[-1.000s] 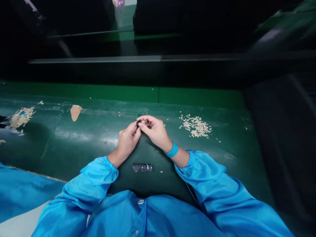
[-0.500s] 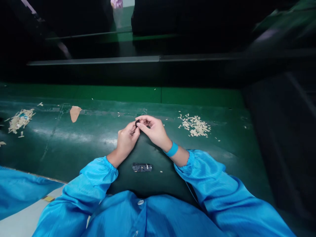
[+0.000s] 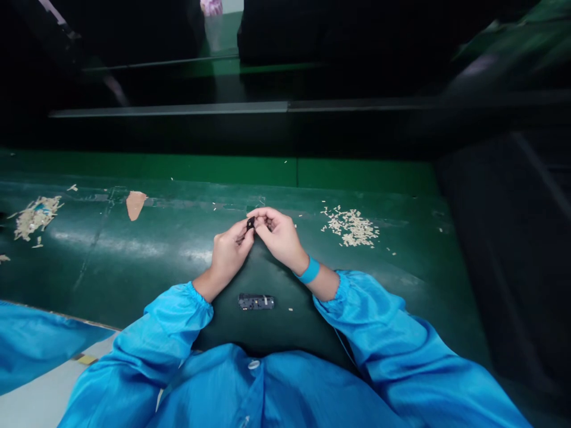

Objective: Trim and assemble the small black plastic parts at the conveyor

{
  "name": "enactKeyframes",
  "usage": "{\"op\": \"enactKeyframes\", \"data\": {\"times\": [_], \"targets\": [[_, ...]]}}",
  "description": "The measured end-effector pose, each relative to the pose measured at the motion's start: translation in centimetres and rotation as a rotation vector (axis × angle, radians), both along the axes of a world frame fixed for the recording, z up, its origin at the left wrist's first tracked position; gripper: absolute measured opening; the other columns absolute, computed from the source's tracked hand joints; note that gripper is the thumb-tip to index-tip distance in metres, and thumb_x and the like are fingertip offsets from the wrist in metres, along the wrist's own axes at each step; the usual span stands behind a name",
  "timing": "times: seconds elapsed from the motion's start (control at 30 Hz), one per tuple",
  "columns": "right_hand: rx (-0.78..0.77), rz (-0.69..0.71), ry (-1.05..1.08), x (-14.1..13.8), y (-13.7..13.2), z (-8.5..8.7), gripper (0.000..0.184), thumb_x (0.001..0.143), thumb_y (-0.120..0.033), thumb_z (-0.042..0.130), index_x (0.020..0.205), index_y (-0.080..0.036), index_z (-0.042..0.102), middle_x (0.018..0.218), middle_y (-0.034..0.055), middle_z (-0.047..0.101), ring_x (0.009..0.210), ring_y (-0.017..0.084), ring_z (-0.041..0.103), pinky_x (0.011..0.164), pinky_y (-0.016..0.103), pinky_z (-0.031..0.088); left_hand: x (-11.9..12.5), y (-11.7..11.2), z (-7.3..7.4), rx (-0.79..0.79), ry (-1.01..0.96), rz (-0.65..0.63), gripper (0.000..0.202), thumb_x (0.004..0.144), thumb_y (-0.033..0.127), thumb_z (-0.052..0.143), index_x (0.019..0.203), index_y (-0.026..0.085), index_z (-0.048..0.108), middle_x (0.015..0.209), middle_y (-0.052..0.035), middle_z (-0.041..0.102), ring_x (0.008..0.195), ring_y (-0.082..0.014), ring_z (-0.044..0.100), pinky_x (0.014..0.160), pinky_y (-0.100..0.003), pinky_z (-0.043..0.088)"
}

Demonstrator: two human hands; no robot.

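Here, the left hand (image 3: 228,252) pinches a small black part (image 3: 250,223) between thumb and fingers, drawn close together above the green tabletop (image 3: 156,276). The right hand (image 3: 282,239) meets it there, fingers curled and fingertips at the part's edge; whether these 2nd fingertips grip it or merely touch it, I cannot tell. Nearer the body, between the 2 forearms, a dark circuit board (image 3: 256,302) lies flat with a pale strip across it. A heap of short cream strips (image 3: 357,229) spreads to the right, well apart from the blue wristband (image 3: 309,270).
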State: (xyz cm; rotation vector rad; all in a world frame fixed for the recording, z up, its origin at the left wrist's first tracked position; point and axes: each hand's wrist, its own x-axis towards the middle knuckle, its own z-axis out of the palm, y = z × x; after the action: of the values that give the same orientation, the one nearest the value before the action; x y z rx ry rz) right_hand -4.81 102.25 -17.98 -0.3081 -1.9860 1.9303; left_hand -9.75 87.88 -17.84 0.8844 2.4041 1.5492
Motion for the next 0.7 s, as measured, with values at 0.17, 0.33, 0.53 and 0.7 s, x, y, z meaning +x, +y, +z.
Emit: {"op": "enactKeyframes", "data": {"times": [0.17,0.33,0.53,0.7], "targets": [[-0.082,0.078,-0.018,0.04,0.12,0.20,0.023,0.084,-0.036,0.066,0.101,-0.021,0.070,0.085,0.0028,0.070,0.074,0.016,0.063,0.071,0.031,0.054,-0.06,0.16,-0.06,0.116,-0.166,-0.005,0.027,0.093,0.029,0.063,0.117,0.018,0.072,0.110,-0.0068,0.081,0.098,-0.0230,0.079,0.089,-0.035,0.066],[-0.049,0.033,-0.015,0.08,-0.12,0.52,0.022,0.083,-0.036,0.070,0.098,-0.019,0.068,0.074,-0.0010,0.062,0.064,0.013,0.055,0.063,0.028,0.049,0.18,0.04,0.08,0.050,-0.093,-0.002,0.026,0.094,0.025,0.062,0.117,0.019,0.072,0.105,-0.0049,0.082,0.095,-0.0215,0.080,0.089,-0.033,0.065],[-0.042,0.034,-0.027,-0.04,-0.24,0.26,0.019,0.084,-0.032,0.065,0.097,-0.019,0.067,0.074,-0.0016,0.061,0.063,0.013,0.054,0.062,0.027,0.047,0.26,-0.11,-0.04,-0.032,-0.050,-0.003,0.029,0.096,0.024,0.060,0.121,0.017,0.071,0.108,-0.0071,0.081,0.098,-0.0228,0.079,0.092,-0.034,0.063],[0.168,-0.052,0.010,0.20,-0.64,0.23,0.016,0.083,-0.021,0.058,0.098,-0.021,0.066,0.090,0.0029,0.066,0.076,0.016,0.060,0.072,0.030,0.051,0.09,0.04,-0.14,-0.003,-0.086,-0.011,0.030,0.094,0.028,0.063,0.121,0.020,0.072,0.112,-0.0063,0.080,0.104,-0.0248,0.077,0.099,-0.038,0.060]]}}
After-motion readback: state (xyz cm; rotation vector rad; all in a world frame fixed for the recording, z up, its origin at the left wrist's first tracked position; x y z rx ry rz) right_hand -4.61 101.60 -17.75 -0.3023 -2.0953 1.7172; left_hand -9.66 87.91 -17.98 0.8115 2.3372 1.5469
